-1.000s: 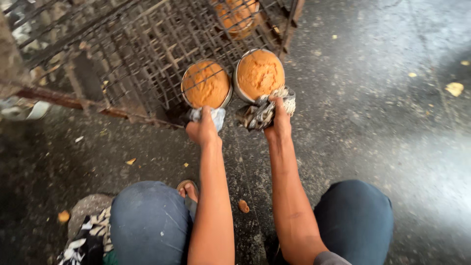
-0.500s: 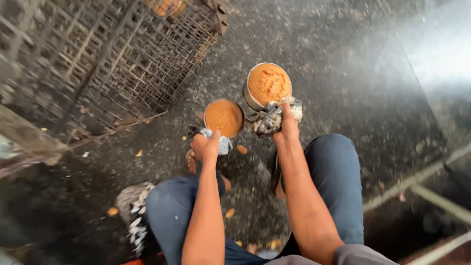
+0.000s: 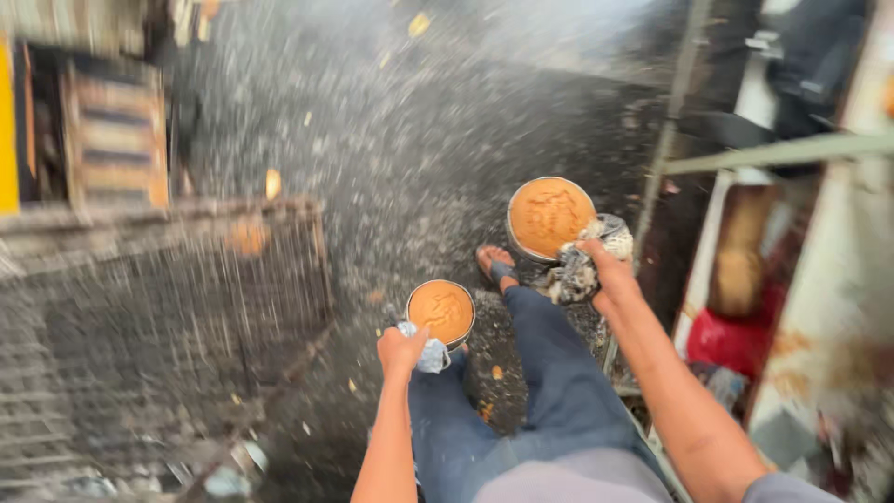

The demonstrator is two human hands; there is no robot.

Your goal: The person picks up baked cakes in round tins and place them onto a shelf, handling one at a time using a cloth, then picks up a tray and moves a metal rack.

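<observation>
— Two round tins are riding out in front here, one per hand, both with their open mouths pointing straight up at the camera.

— And what's sitting in them?

— Golden-brown baked cakes, domed tops showing. The left hand (image 3: 402,349) is clamping a pale cloth (image 3: 432,355) against the near rim of the smaller-looking tin (image 3: 440,312), which is hanging low over the blue trouser leg (image 3: 559,373).

— The other one?

— The right hand (image 3: 605,275) is gripping a dark patterned rag (image 3: 575,272) pinched onto the edge of the second tin (image 3: 549,218), carrying it higher and further right. Each tin's axis is standing upright, neither tilting noticeably.

— Surroundings?

— A sandalled foot (image 3: 494,263) is stepping on the dark speckled floor (image 3: 410,158) between the tins. A wire rack (image 3: 186,307) is blurring past on the left, too smeared for detail.
</observation>
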